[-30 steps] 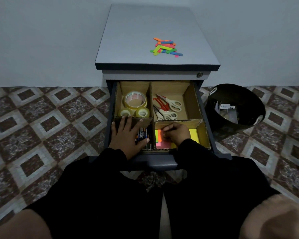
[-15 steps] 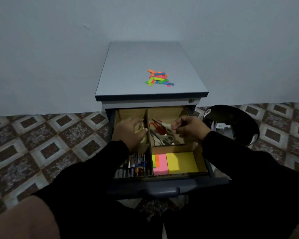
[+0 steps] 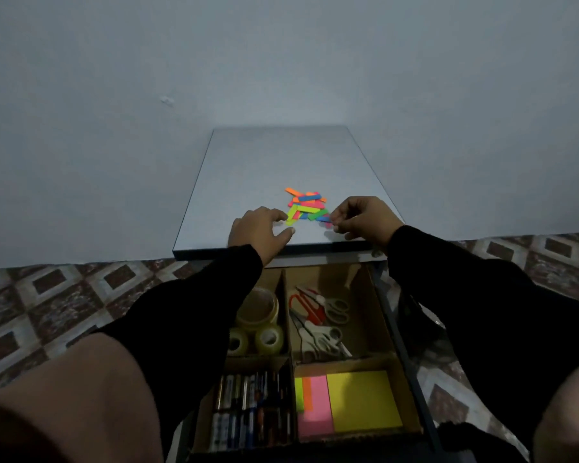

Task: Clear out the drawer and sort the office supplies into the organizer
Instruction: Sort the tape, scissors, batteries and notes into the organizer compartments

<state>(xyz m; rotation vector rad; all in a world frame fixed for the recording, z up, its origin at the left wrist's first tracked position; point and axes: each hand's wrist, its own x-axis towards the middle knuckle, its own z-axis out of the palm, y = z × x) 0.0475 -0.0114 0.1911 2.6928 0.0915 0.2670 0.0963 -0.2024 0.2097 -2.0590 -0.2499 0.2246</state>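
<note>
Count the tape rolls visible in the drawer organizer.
3, all in the back-left compartment: one large tape roll at the back, and two small rolls side by side in front of it. The left sleeve may hide others.

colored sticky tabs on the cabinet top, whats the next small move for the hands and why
Probably close both hands around the colored sticky tabs and gather them. The left hand and right hand flank the loose pile on the cabinet top, fingers at its edges. The drawer organizer below already holds tape, scissors, batteries and sticky notes, so the tabs look like the last unsorted item.
</note>
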